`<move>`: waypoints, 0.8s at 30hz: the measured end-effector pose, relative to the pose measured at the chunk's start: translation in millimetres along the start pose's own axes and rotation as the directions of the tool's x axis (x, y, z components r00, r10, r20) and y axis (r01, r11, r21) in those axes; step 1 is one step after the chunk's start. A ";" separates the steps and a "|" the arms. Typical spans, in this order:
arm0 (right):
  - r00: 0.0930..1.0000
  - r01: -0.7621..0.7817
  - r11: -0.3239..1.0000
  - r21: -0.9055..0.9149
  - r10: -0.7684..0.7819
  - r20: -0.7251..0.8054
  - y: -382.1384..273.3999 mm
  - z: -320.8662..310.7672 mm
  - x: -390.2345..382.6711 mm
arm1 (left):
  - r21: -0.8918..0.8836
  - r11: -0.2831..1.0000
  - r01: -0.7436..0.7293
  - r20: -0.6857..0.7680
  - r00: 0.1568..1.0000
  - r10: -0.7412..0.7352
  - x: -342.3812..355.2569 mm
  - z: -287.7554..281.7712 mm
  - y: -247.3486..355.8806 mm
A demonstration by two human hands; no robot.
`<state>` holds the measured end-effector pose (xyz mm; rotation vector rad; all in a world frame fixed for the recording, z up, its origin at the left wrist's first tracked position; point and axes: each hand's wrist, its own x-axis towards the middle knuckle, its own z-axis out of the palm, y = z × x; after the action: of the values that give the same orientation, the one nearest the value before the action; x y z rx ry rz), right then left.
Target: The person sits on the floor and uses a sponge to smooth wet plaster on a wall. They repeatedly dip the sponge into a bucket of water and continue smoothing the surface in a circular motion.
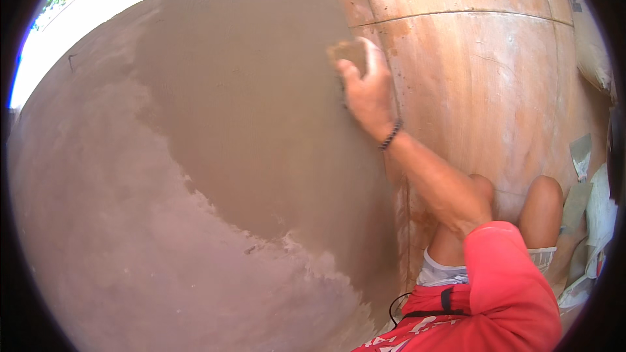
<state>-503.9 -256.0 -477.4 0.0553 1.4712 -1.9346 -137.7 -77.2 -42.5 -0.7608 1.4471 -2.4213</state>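
My right hand (368, 85) grips a small tan-brown block (349, 52), perhaps a sponge, blurred and partly hidden by the fingers. The block is at the right edge of a wide surface coated in smooth grey-brown wet-looking plaster or cement (248, 91), beside a tan tiled surface (469, 78) with dark joints. The lower left part of the coating looks paler and patchy, with a ragged border. My left hand is not in view.
My bent knees and red-sleeved arm are at the lower right. Thin grey scraps (577, 202) and pale sheeting (600, 215) lie along the right edge, below a pale filled sack (590, 58). A bright area with greenery shows at the upper left beyond the coated surface's edge.
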 end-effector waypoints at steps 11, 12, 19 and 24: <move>0.964 0.266 0.962 -0.069 -0.263 0.052 -9.5 6.9 -25.3 | 0.024 0.999 -0.022 0.012 1.000 0.022 0.1 -4.4 -4.5; 0.935 0.343 0.938 -0.051 -0.336 0.115 -18.7 8.5 -44.0 | 0.033 0.999 -0.019 0.017 1.000 0.018 -1.8 -6.0 -6.8; 0.987 0.157 0.981 -0.112 -0.160 -0.012 -8.5 14.1 -26.3 | 0.030 0.999 -0.037 0.012 0.999 0.036 -0.7 -3.7 -6.1; 0.705 0.576 0.811 0.100 -0.555 0.442 -1.8 -21.8 -123.9 | 0.089 0.995 -0.048 0.027 0.999 0.046 -5.2 -10.7 -17.6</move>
<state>-419.0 -175.7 -430.8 -0.9249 1.2875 -2.1715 -137.8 -58.2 -33.0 -0.7269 1.3227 -2.4141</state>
